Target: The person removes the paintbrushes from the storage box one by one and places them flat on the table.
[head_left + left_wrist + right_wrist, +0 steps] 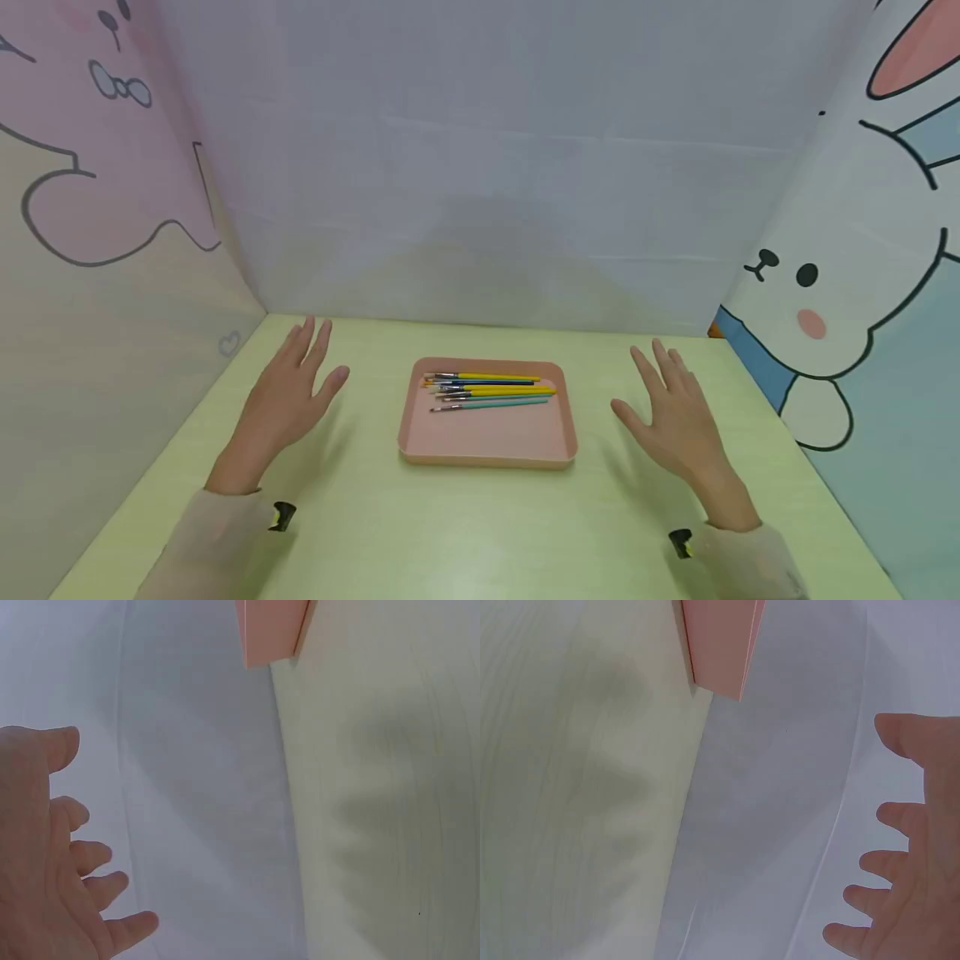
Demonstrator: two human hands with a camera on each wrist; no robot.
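A shallow pink tray (487, 437) lies on the table between the two hands. Several paintbrushes (491, 388) with yellow, teal and dark handles are bunched in its upper half, bristles to the left. To the left of the tray, the left hand (288, 396) hovers over the table with fingers spread, holding nothing. On the other side the right hand (671, 417) is held up likewise, fingers apart and nothing in them. Both wrist views show the bare hands, palm side visible, and a corner of the pink tray at the top.
The pale yellow-green table (480, 533) runs back to a whitish cloth wall (487, 208). Cloth panels with cartoon animals stand at left and right, including a white rabbit (855, 308). Each sleeve cuff carries a small black device (282, 516).
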